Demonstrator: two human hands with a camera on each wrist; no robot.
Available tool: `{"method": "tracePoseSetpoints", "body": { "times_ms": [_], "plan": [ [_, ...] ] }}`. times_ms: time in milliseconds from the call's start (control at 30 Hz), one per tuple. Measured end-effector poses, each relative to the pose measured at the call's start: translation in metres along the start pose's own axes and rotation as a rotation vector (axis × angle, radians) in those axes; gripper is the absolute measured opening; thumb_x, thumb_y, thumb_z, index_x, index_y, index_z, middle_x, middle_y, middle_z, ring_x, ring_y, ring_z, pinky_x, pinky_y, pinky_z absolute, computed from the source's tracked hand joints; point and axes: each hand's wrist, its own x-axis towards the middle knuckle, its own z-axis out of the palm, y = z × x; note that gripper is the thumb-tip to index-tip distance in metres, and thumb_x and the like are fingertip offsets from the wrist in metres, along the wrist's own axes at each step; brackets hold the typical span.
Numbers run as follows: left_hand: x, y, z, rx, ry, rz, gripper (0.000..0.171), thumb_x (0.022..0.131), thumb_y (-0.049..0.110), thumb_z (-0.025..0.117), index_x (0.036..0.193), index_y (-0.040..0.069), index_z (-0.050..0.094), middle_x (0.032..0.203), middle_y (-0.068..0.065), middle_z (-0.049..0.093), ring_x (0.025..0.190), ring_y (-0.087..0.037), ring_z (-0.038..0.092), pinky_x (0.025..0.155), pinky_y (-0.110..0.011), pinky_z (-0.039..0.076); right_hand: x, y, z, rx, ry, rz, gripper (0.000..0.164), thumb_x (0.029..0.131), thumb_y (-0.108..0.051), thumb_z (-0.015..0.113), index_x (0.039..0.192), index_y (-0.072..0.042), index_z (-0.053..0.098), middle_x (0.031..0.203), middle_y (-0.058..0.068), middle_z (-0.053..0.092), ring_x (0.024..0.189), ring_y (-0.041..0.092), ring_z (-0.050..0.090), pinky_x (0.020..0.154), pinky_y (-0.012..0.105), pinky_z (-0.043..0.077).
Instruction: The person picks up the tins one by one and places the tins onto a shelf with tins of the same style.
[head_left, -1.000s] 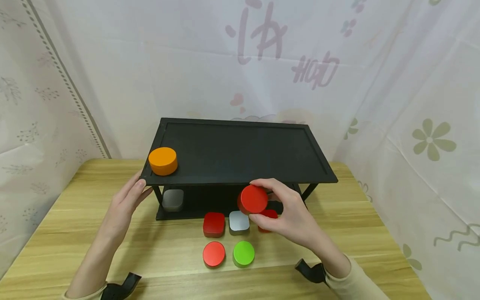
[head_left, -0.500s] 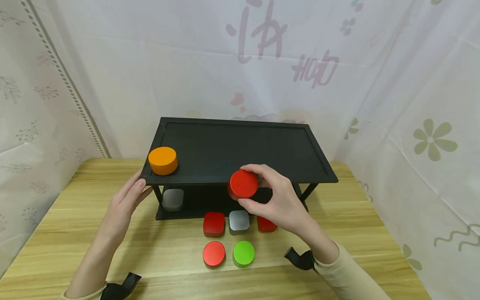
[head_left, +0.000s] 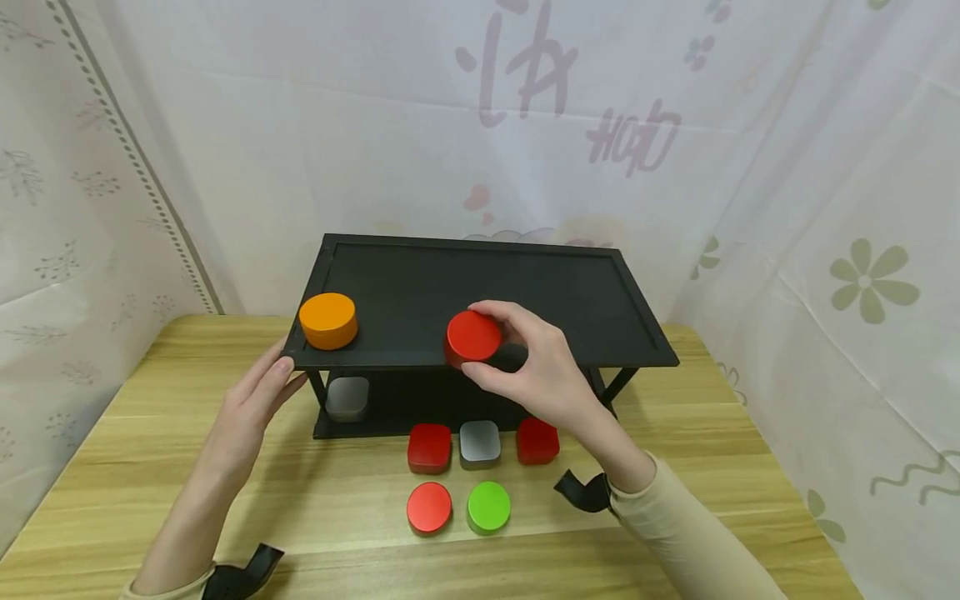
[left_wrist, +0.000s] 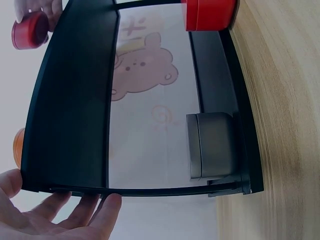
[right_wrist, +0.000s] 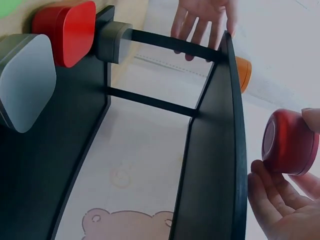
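My right hand (head_left: 543, 367) pinches a red round tin (head_left: 473, 337) between thumb and fingers. In the head view, the tin overlaps the upper board's front edge; the right wrist view shows a gap between tin and board. At the left front corner of the two-tier black rack (head_left: 480, 292), my left hand (head_left: 251, 400) rests with its thumb at the top edge and straight fingers along the side and underside. On the upper board's left end sits an orange round tin (head_left: 328, 321). A grey square tin (head_left: 347, 398) stands on the lower tier, at the left.
Before the rack on the wooden table stand a red square tin (head_left: 429, 448), a silver square tin (head_left: 480, 443) and another red square tin (head_left: 537, 441). Nearer are a light red round tin (head_left: 429, 507) and a green round tin (head_left: 489, 507). A printed curtain (head_left: 405, 125) hangs behind.
My right hand has carried the red round tin up and to the left, from before the lower tier to the upper board's front edge. The left hand has stayed at the rack's corner.
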Motion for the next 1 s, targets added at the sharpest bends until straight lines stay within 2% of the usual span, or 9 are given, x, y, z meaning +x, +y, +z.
{"method": "tracePoseSetpoints", "body": {
  "times_ms": [133, 300, 567, 733, 1000],
  "plan": [
    [0.0, 0.0, 0.0, -0.006, -0.002, -0.001, 0.044, 0.103, 0.022, 0.036, 0.145, 0.011, 0.036, 0.146, 0.002, 0.042, 0.127, 0.003, 0.045, 0.099, -0.011, 0.042, 0.007, -0.009, 0.0, 0.01, -0.02, 0.037, 0.053, 0.078, -0.008, 0.075, 0.126, -0.007, 0.054, 0.116, 0.005, 0.063, 0.092, 0.015, 0.063, 0.084, 0.033, 0.055],
    [0.0, 0.001, 0.001, 0.004, -0.004, -0.016, 0.045, 0.103, 0.024, 0.036, 0.146, 0.012, 0.035, 0.148, 0.002, 0.04, 0.128, 0.002, 0.043, 0.099, -0.01, 0.042, 0.014, -0.003, 0.005, 0.001, -0.043, 0.083, 0.053, 0.079, -0.013, 0.075, 0.128, -0.012, 0.054, 0.118, 0.002, 0.062, 0.091, 0.015, 0.064, 0.085, 0.034, 0.054],
    [0.0, 0.002, 0.001, 0.033, 0.001, -0.035, 0.045, 0.102, 0.026, 0.037, 0.146, 0.015, 0.036, 0.148, 0.001, 0.039, 0.127, 0.002, 0.044, 0.099, -0.01, 0.042, 0.029, 0.019, 0.014, -0.019, -0.063, 0.056, 0.054, 0.079, -0.027, 0.076, 0.128, -0.027, 0.053, 0.118, -0.011, 0.06, 0.091, 0.007, 0.062, 0.083, 0.025, 0.054],
    [0.0, 0.001, 0.001, 0.039, -0.003, -0.034, 0.045, 0.103, 0.026, 0.036, 0.146, 0.015, 0.035, 0.149, 0.0, 0.038, 0.129, 0.002, 0.042, 0.1, -0.01, 0.041, 0.035, 0.021, 0.016, -0.026, -0.082, 0.05, 0.054, 0.079, -0.028, 0.075, 0.128, -0.027, 0.054, 0.117, -0.012, 0.061, 0.091, 0.006, 0.062, 0.082, 0.023, 0.054],
    [0.0, 0.001, 0.001, 0.032, 0.001, -0.035, 0.045, 0.102, 0.027, 0.037, 0.146, 0.015, 0.035, 0.149, 0.0, 0.038, 0.128, 0.003, 0.043, 0.099, -0.01, 0.041, 0.044, 0.023, 0.019, -0.002, -0.125, 0.086, 0.054, 0.08, -0.027, 0.074, 0.13, -0.026, 0.053, 0.117, -0.01, 0.06, 0.092, 0.007, 0.063, 0.083, 0.023, 0.054]
  ]
}}
